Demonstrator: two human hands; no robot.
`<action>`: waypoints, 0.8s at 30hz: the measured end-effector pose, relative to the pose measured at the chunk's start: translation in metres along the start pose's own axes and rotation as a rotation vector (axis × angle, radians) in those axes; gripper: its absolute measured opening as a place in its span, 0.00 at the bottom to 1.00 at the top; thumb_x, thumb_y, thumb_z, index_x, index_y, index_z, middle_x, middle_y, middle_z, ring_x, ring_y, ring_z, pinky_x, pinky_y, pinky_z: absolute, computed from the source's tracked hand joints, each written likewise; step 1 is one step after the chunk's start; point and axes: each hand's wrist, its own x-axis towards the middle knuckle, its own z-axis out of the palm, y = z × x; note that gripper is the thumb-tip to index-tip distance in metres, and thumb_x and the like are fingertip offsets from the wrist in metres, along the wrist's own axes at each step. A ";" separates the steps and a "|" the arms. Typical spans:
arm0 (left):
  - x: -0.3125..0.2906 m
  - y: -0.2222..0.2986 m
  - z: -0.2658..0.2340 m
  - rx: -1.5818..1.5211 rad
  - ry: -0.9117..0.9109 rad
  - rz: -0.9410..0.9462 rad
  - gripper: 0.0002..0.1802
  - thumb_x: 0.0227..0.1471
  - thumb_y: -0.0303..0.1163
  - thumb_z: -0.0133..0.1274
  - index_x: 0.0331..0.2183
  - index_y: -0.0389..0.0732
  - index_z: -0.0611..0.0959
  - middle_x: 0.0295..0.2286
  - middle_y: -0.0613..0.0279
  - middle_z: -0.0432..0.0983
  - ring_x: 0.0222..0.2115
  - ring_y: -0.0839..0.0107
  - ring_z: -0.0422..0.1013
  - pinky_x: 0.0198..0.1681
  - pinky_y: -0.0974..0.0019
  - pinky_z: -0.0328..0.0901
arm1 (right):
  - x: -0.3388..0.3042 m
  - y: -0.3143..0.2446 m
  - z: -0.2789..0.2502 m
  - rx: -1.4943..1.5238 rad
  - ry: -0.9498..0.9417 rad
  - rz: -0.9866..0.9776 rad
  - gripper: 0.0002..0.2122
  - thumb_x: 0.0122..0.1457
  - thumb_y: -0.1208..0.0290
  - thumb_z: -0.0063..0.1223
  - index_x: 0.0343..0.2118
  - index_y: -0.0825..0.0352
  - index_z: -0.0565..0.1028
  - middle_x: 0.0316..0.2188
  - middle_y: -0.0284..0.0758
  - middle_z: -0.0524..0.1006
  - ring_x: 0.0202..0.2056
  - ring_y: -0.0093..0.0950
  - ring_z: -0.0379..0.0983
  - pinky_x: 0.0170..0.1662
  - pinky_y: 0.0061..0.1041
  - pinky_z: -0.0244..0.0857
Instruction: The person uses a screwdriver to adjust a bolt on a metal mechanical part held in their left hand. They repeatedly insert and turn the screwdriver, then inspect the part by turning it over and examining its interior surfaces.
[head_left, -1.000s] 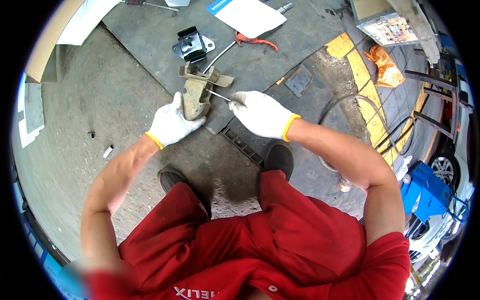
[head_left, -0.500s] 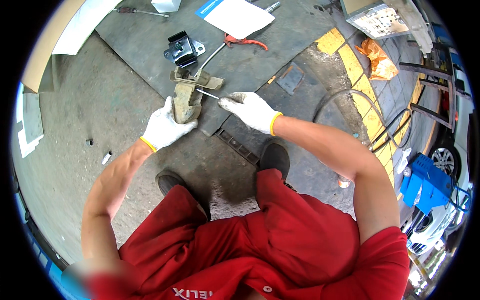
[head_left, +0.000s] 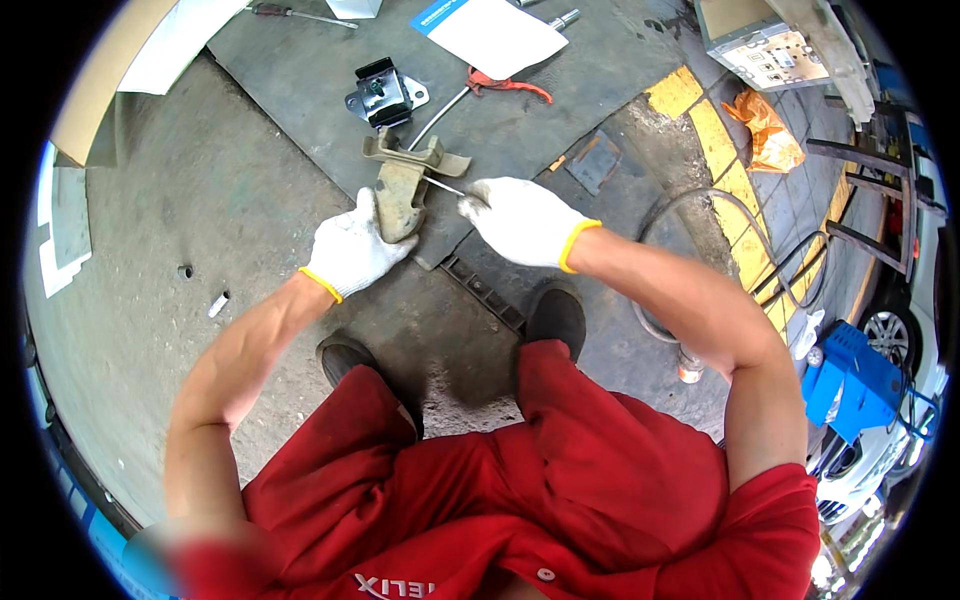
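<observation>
Hands [head_left: 360, 248] hold bracket [head_left: 400, 200] and rod [head_left: 444, 186] by mat [head_left: 310, 75] edge; concrete [head_left: 200, 190] spreads left.

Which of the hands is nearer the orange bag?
Right. The right hand, gripping a thin rod, is left of the orange bag; the left hand, holding the metal bracket, is farther left.

Room left of bracket [head_left: 399, 200], black mount [head_left: 383, 99] beyond

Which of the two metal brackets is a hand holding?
The dull tan bracket, held at its lower end by the left hand; the shiny black bracket lies farther off on the dark mat, untouched.
</observation>
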 end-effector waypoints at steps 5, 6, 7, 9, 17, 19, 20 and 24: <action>0.000 -0.004 -0.001 -0.074 -0.042 -0.031 0.48 0.51 0.63 0.67 0.53 0.31 0.69 0.34 0.39 0.85 0.38 0.42 0.84 0.42 0.50 0.78 | -0.013 0.001 0.006 0.082 0.005 0.011 0.22 0.74 0.56 0.45 0.55 0.70 0.80 0.51 0.54 0.82 0.55 0.54 0.77 0.59 0.46 0.70; 0.000 -0.005 -0.002 -0.090 -0.053 -0.031 0.52 0.50 0.62 0.68 0.56 0.28 0.68 0.35 0.37 0.85 0.39 0.42 0.84 0.43 0.50 0.78 | -0.015 0.001 0.008 0.108 0.018 0.021 0.22 0.74 0.56 0.45 0.55 0.70 0.80 0.52 0.54 0.82 0.54 0.54 0.77 0.59 0.46 0.70; 0.001 -0.008 -0.003 -0.106 -0.065 -0.032 0.56 0.49 0.62 0.69 0.59 0.24 0.67 0.36 0.35 0.85 0.40 0.41 0.83 0.44 0.50 0.78 | -0.011 0.008 0.013 0.105 0.038 0.003 0.22 0.74 0.56 0.46 0.55 0.70 0.80 0.52 0.54 0.82 0.55 0.54 0.77 0.59 0.46 0.70; 0.002 -0.006 -0.009 -0.134 -0.091 -0.065 0.63 0.47 0.60 0.71 0.64 0.19 0.64 0.40 0.31 0.84 0.43 0.41 0.83 0.48 0.52 0.77 | -0.005 0.010 0.013 0.122 -0.002 0.027 0.24 0.74 0.53 0.46 0.57 0.71 0.79 0.54 0.52 0.81 0.58 0.52 0.76 0.61 0.43 0.69; 0.005 -0.028 0.002 -0.204 -0.077 -0.028 0.69 0.47 0.64 0.70 0.66 0.16 0.60 0.44 0.30 0.83 0.47 0.41 0.82 0.52 0.54 0.76 | 0.015 0.053 0.047 0.452 0.036 0.018 0.26 0.73 0.49 0.51 0.58 0.70 0.79 0.53 0.48 0.83 0.57 0.44 0.78 0.61 0.38 0.69; 0.006 -0.028 0.001 -0.219 -0.105 -0.038 0.69 0.47 0.64 0.69 0.66 0.16 0.60 0.45 0.30 0.83 0.48 0.41 0.81 0.52 0.54 0.76 | 0.019 0.060 0.052 0.558 0.013 0.051 0.27 0.72 0.49 0.54 0.60 0.70 0.79 0.53 0.45 0.84 0.58 0.39 0.78 0.62 0.35 0.68; 0.006 -0.028 0.002 -0.220 -0.100 -0.038 0.68 0.47 0.64 0.69 0.66 0.17 0.61 0.45 0.30 0.83 0.48 0.41 0.81 0.53 0.54 0.76 | 0.019 0.060 0.053 0.591 0.018 0.052 0.27 0.72 0.49 0.55 0.60 0.70 0.79 0.52 0.43 0.85 0.53 0.35 0.79 0.58 0.34 0.70; 0.005 -0.029 0.001 -0.226 -0.108 -0.043 0.67 0.47 0.65 0.69 0.65 0.18 0.62 0.45 0.30 0.83 0.49 0.40 0.81 0.53 0.53 0.75 | 0.014 0.043 0.040 0.686 -0.036 0.174 0.29 0.69 0.47 0.60 0.59 0.69 0.80 0.44 0.35 0.85 0.35 0.22 0.77 0.38 0.27 0.71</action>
